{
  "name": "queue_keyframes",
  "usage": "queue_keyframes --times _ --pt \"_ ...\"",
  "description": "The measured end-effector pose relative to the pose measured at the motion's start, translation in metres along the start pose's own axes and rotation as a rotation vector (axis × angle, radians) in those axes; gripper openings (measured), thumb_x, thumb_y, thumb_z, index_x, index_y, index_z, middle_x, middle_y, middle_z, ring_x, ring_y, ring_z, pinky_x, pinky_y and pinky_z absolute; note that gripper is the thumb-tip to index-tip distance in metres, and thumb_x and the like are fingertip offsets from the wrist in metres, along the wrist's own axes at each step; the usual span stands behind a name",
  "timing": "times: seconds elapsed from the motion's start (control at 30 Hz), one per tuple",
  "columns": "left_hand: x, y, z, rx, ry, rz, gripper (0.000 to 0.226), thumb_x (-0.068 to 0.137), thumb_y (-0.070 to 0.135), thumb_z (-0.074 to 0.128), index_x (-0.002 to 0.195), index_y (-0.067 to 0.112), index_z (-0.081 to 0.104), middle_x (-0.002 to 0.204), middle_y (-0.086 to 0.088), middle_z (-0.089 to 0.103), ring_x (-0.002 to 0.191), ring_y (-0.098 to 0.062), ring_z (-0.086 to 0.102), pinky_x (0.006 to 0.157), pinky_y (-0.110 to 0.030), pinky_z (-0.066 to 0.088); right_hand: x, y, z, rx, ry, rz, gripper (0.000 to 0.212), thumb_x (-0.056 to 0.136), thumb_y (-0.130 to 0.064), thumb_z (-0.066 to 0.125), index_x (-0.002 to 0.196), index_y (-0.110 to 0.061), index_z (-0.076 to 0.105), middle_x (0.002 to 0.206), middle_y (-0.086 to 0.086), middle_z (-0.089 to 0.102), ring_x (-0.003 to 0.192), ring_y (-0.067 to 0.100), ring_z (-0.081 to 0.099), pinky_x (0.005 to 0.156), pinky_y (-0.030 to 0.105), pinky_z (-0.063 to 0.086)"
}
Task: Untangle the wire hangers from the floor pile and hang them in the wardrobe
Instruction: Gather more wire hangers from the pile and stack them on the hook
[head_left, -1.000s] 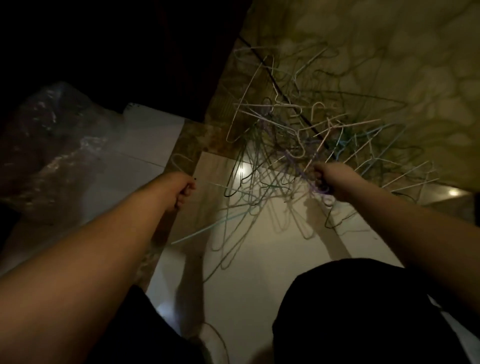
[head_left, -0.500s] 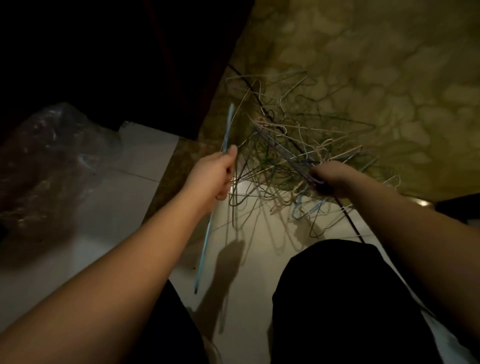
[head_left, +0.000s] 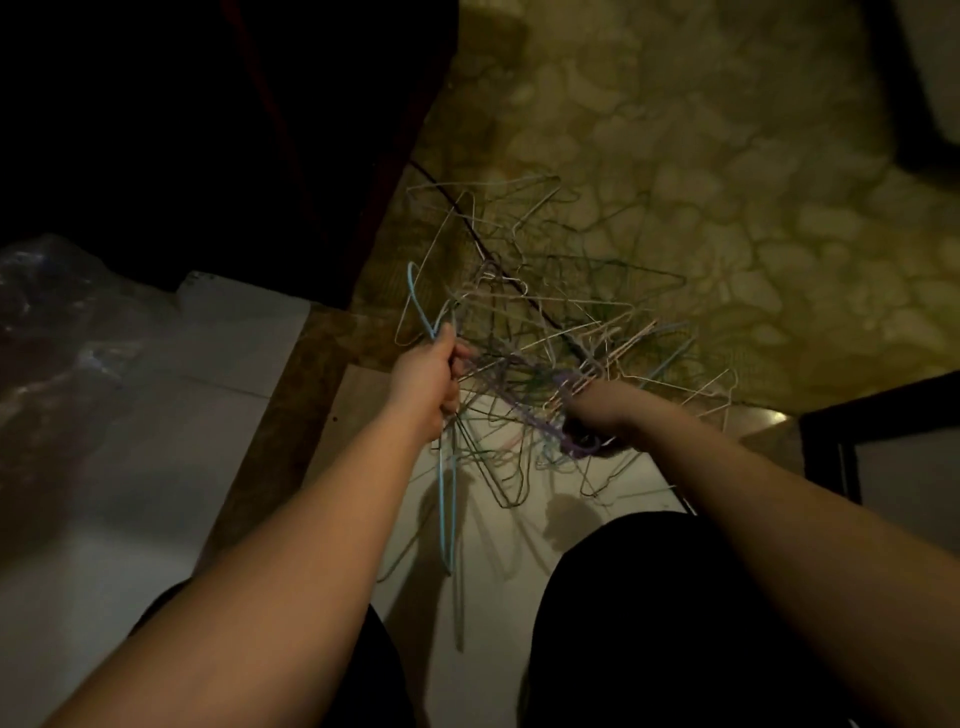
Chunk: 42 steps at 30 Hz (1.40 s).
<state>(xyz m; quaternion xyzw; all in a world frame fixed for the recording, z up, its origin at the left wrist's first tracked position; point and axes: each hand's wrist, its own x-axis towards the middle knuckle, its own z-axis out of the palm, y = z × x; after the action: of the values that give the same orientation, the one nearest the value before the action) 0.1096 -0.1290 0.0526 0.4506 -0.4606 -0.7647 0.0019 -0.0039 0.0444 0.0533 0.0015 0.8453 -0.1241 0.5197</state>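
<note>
A tangled pile of thin wire hangers (head_left: 550, 322) in white, green, pink and purple spreads over the floor in front of me. My left hand (head_left: 428, 376) is shut on a light blue hanger (head_left: 447, 499); its hook sticks up above my fist and its body hangs down below. My right hand (head_left: 597, 410) grips a bunch of purple and pink hangers in the pile's near right part. Both hands are close together over the tangle. No wardrobe rail shows.
A dark wooden furniture side (head_left: 291, 145) stands at the upper left. A crumpled clear plastic bag (head_left: 57, 332) lies on the white tiles to the left. Patterned yellowish flooring (head_left: 727, 182) lies beyond the pile. A dark-framed object (head_left: 883, 447) sits at the right. My dark-clothed knees are below.
My left hand went from empty near the floor to gripping the light blue hanger, and has lifted it toward the pile. My right hand keeps its grip on the bunch.
</note>
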Motion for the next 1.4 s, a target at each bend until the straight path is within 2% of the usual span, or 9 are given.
queue_keyframes --times 0.17,0.27,0.47,0.67,0.8,0.87,1.0,1.17,1.4 --pt "0.017 -0.016 0.011 0.049 0.075 -0.061 0.038 0.102 0.045 0.044 0.087 0.014 0.061 0.062 0.004 0.042 0.044 -0.008 0.028 0.039 -0.020 0.021 0.010 0.010 0.014 -0.357 -0.265 0.080 0.031 0.104 -0.025 0.041 0.109 -0.003 0.063 0.101 0.004 0.074 0.078 0.014 0.068 0.062 0.024 0.051" --pt "0.022 -0.018 0.012 0.100 0.101 -0.021 0.037 0.102 0.043 0.046 0.087 0.014 0.062 0.060 0.004 0.044 0.043 -0.009 0.030 0.041 -0.023 0.022 0.026 0.014 0.013 -0.513 -0.232 0.060 0.033 0.105 -0.032 0.039 0.119 -0.006 0.054 0.111 0.007 0.071 0.083 0.017 0.065 0.068 0.029 0.051" --pt "0.038 -0.021 0.000 0.099 0.121 -0.031 0.039 0.102 0.046 0.044 0.083 0.017 0.061 0.062 0.005 0.043 0.044 -0.009 0.029 0.037 -0.023 0.022 0.094 0.022 0.001 -0.692 0.559 -0.415 0.039 0.094 -0.027 0.052 0.131 -0.016 0.051 0.124 0.009 0.054 0.114 0.029 0.052 0.091 0.043 0.049" --pt "0.014 -0.016 -0.010 0.056 0.061 0.000 0.036 0.102 0.043 0.044 0.089 0.013 0.060 0.058 0.006 0.044 0.043 -0.008 0.028 0.036 -0.021 0.020 0.146 0.043 0.003 -0.766 0.371 -0.217 0.092 0.089 -0.038 0.065 0.155 -0.026 0.002 0.163 0.005 0.003 0.149 0.032 0.004 0.114 0.060 0.020" --pt "0.003 -0.016 -0.016 0.079 0.047 -0.016 0.036 0.103 0.041 0.044 0.086 0.013 0.059 0.054 0.007 0.044 0.040 -0.007 0.028 0.037 -0.021 0.019 0.178 0.061 0.010 -0.715 0.224 -0.113 0.119 0.078 -0.042 0.077 0.152 -0.034 -0.016 0.161 0.011 0.014 0.136 0.042 0.037 0.104 0.058 0.040" --pt "0.001 -0.016 -0.019 0.085 0.052 -0.018 0.036 0.103 0.041 0.043 0.085 0.014 0.058 0.052 0.007 0.043 0.039 -0.007 0.027 0.038 -0.022 0.018 0.183 0.066 0.020 -0.710 0.272 -0.100 0.107 0.081 -0.034 0.074 0.154 -0.031 -0.004 0.145 0.016 0.042 0.113 0.038 0.057 0.089 0.050 0.051" --pt "0.003 -0.016 -0.020 0.098 0.070 -0.034 0.035 0.102 0.043 0.043 0.085 0.015 0.057 0.052 0.008 0.044 0.037 -0.006 0.027 0.036 -0.021 0.018 0.175 0.071 0.030 -0.767 0.348 -0.212 0.033 0.096 -0.008 0.045 0.128 -0.015 0.047 0.115 0.012 0.063 0.097 0.031 0.062 0.079 0.044 0.054" --pt "0.003 -0.011 -0.007 0.102 0.041 -0.009 0.036 0.102 0.043 0.046 0.085 0.014 0.060 0.055 0.006 0.044 0.041 -0.008 0.028 0.041 -0.023 0.019 0.149 0.063 0.005 -0.847 0.394 -0.297 0.023 0.097 -0.007 0.043 0.115 -0.013 0.056 0.107 0.011 0.063 0.094 0.028 0.062 0.077 0.040 0.055" --pt "0.007 0.000 0.013 0.070 0.006 0.037 0.037 0.102 0.043 0.046 0.085 0.014 0.061 0.054 0.006 0.045 0.039 -0.007 0.031 0.039 -0.022 0.021 0.099 0.041 -0.047 -0.763 0.495 -0.405 0.027 0.102 -0.024 0.039 0.126 -0.019 0.052 0.111 0.010 0.064 0.095 0.029 0.063 0.080 0.044 0.055"
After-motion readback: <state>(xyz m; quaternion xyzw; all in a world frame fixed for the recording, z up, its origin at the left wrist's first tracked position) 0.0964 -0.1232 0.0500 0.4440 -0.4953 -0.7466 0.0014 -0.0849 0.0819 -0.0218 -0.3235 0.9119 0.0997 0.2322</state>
